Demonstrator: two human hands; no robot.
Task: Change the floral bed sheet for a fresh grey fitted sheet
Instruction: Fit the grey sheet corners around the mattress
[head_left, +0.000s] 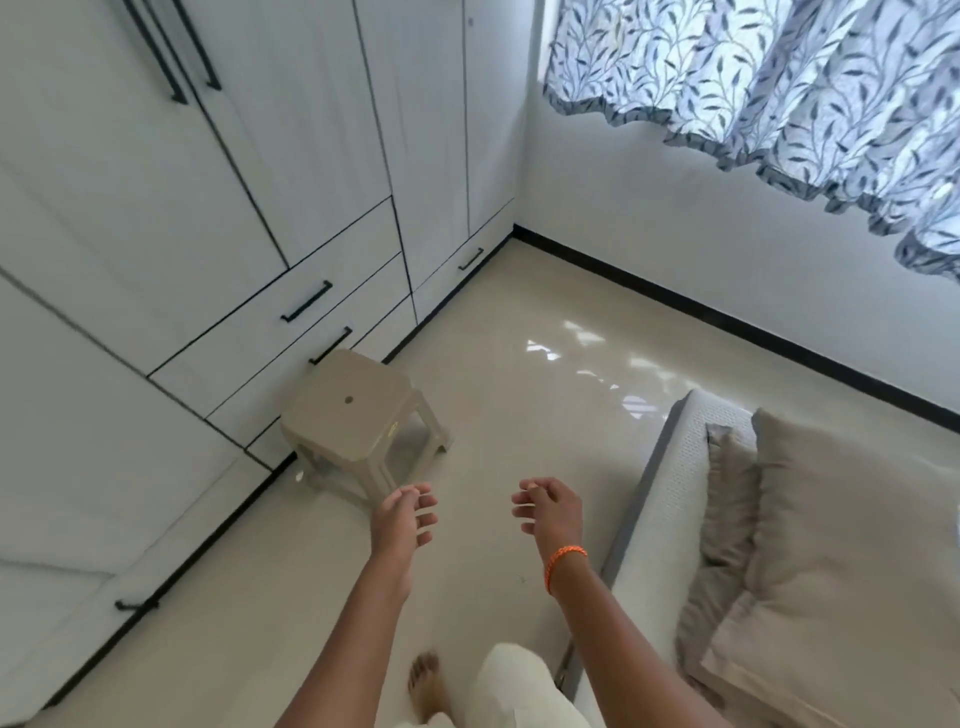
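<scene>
My left hand and my right hand hang in front of me over the floor, fingers loosely curled, holding nothing. The right wrist wears an orange band. At the right lies the bed: a bare whitish mattress with a grey edge, and two beige pillows stacked on it. Neither a floral sheet nor a grey sheet shows in this view.
A beige plastic stool stands against the white wardrobe with black-handled drawers, just beyond my left hand. Glossy cream floor runs between wardrobe and bed. A leaf-print curtain hangs at upper right. My bare foot is below.
</scene>
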